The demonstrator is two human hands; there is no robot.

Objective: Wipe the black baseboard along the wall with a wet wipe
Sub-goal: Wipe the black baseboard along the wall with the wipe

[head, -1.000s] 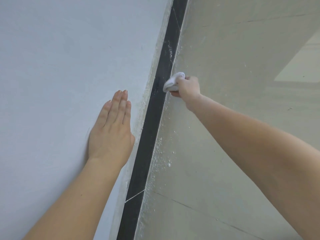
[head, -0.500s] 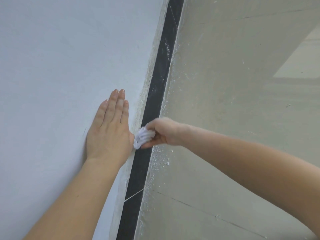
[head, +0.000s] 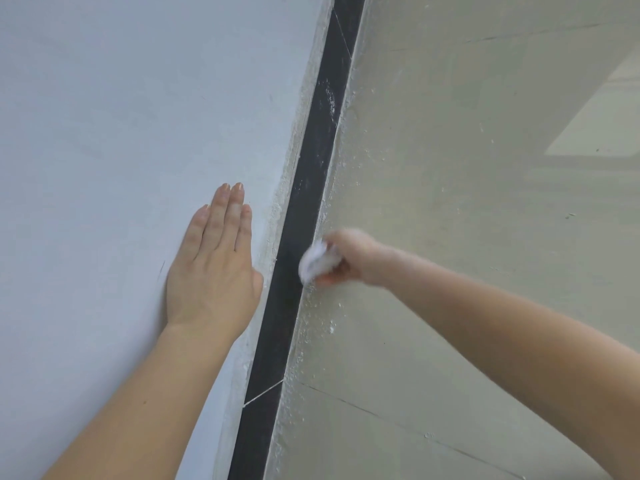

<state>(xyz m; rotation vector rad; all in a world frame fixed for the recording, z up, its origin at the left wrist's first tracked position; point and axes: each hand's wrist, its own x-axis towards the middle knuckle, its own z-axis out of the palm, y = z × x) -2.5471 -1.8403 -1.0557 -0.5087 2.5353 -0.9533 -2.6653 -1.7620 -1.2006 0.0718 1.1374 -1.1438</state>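
The right hand [head: 349, 258] grips the wet wipe [head: 314, 262] on the baseboard [head: 306, 202]; at its nine o'clock the left hand [head: 211, 271] lies flat.

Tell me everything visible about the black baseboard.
The black baseboard is a narrow, dark, tile-like strip running diagonally between the pale wall and the speckled floor. Thin white joint lines cross it near the top and bottom of the view. White dusty smears mark its upper stretch. Mid-length, the crumpled wet wipe, gripped by the blurred right hand, meets its floor-side edge.
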